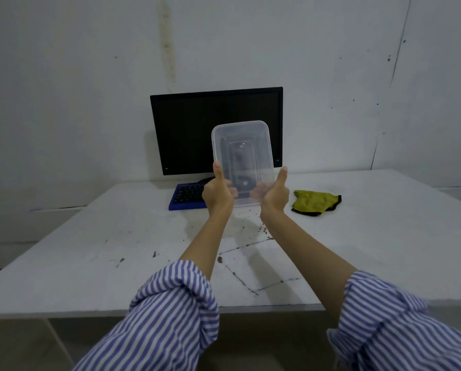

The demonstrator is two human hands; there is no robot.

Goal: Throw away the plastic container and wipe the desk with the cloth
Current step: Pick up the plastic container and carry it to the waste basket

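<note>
A clear rectangular plastic container (242, 153) is held up in the air above the white desk (90, 250), tilted so its opening faces me. My left hand (218, 192) grips its lower left edge, thumb up along the rim and fingers behind. My right hand (275, 194) grips the lower right edge the same way. A yellow-green cloth (316, 202) with a dark border lies crumpled on the desk, to the right of my right hand. Brown stains and crumbs (264, 230) mark the desk below the container.
A black monitor (186, 129) stands at the back of the desk against the white wall. A blue keyboard (188, 196) lies in front of it, partly behind my left hand. The desk's front edge (250, 308) runs just past my striped sleeves.
</note>
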